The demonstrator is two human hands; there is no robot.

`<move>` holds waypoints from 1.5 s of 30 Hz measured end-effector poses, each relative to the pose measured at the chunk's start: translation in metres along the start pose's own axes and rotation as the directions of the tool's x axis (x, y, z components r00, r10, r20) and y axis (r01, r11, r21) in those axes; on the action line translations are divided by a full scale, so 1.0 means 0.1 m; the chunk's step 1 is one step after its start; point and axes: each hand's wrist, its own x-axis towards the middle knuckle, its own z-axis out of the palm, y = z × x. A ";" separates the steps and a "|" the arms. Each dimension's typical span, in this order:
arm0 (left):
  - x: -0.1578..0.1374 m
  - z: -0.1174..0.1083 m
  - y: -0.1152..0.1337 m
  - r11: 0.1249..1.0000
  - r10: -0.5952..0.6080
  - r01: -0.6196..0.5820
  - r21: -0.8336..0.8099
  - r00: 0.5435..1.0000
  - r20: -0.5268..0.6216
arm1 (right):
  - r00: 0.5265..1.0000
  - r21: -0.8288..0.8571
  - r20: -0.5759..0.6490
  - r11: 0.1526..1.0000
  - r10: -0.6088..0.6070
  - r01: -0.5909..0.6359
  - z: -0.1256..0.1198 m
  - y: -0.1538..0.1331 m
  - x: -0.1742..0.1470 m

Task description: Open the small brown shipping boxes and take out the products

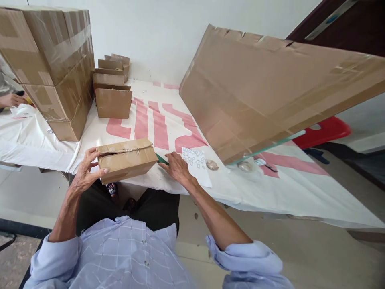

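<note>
At the table's front edge, my left hand grips the left end of a small cardboard box, thumb on the near side and fingers at the back corner. The box is tilted, and a ragged gap runs along its top between the flaps. My right hand is closed on a slim green tool just right of the box. The tool's tip is close to the box's right end; its exact kind is unclear. Beside the right hand lies a white sheet printed with small shapes.
Stacked taped cartons stand at the left, with several open small boxes behind. A large cardboard panel leans across the right. Clear round items lie below it, near a red stool. Another person's hand shows far left.
</note>
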 end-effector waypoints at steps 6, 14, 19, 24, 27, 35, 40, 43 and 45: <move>0.00 -0.01 0.05 0.999 -0.019 0.018 0.037 1.000 0.022 | 0.999 0.017 0.046 1.000 -0.001 0.001 0.15 -0.01 0.04; 0.11 0.05 0.06 0.996 -0.059 0.061 0.071 0.998 -0.031 | 0.899 0.634 -0.341 0.773 0.275 0.004 -0.44 0.09 0.17; 0.13 0.09 0.08 0.993 -0.084 0.087 0.076 0.995 -0.045 | 0.934 0.654 -0.344 0.688 -0.099 0.314 -1.19 -0.33 0.08; 0.11 0.09 0.10 0.991 -0.112 0.113 0.071 0.994 -0.016 | 0.877 0.573 -0.333 0.664 -0.347 0.480 -1.55 -0.73 0.11; 0.10 0.10 0.10 0.993 -0.102 0.103 0.064 0.995 -0.005 | 0.855 0.541 -0.299 0.663 -0.424 0.517 -1.61 -0.82 0.17; 0.08 0.11 0.12 0.995 -0.067 0.065 0.069 0.997 0.028 | 0.834 0.437 -0.215 0.713 -0.508 0.548 -1.64 -0.90 0.23; 0.08 0.11 0.12 0.994 -0.077 0.074 0.085 0.997 0.031 | 0.827 0.371 -0.195 0.741 -0.527 0.559 -1.63 -0.94 0.23; 0.08 0.11 0.12 0.994 -0.079 0.077 0.079 0.996 0.032 | 0.816 0.282 -0.202 0.766 -0.541 0.578 -1.65 -0.96 0.23; 0.08 0.11 0.13 0.993 -0.084 0.082 0.080 0.996 0.030 | 0.804 0.213 -0.197 0.776 -0.561 0.593 -1.67 -0.99 0.24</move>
